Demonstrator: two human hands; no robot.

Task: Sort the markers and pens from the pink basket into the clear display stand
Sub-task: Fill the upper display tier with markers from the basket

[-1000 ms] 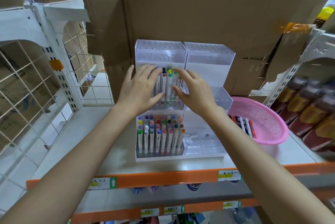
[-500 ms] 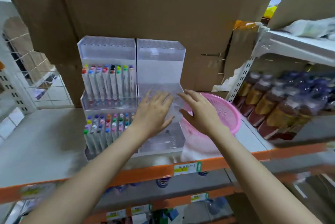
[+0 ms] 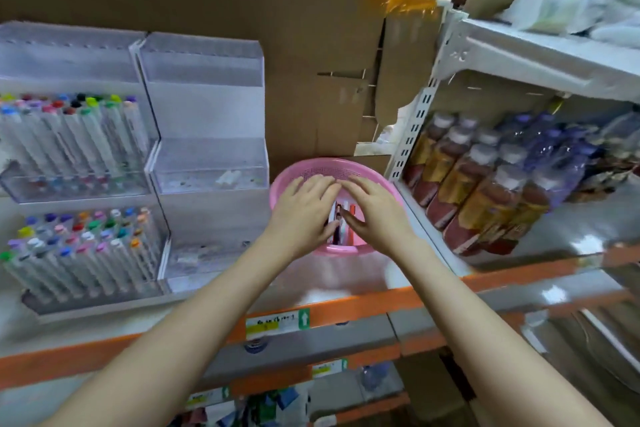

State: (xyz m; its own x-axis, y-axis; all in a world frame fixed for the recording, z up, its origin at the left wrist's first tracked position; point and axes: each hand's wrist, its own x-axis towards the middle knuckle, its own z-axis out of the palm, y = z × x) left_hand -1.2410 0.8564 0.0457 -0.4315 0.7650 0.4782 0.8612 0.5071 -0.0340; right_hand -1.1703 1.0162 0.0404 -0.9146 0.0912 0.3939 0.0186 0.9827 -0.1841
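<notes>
A pink basket (image 3: 311,167) sits on the shelf to the right of the clear display stand (image 3: 204,108). Both of my hands reach down into it, fingers spread and fairly straight. My left hand (image 3: 304,212) and my right hand (image 3: 372,210) lie side by side over a few pens (image 3: 341,222) that show in the gap between them, white, dark and red. Neither hand plainly grips a pen. The stand's left half holds several coloured markers (image 3: 76,136) in two tiers; its right half looks almost bare.
Brown cardboard boxes (image 3: 311,46) rise behind the stand and basket. A white shelf upright (image 3: 415,122) stands just right of the basket, with rows of bottles (image 3: 485,177) beyond it. The orange shelf edge (image 3: 346,305) runs along the front.
Both hands left the marker tiers, moved right across the stand and came down into the pink basket. The camera view swung right with them.
</notes>
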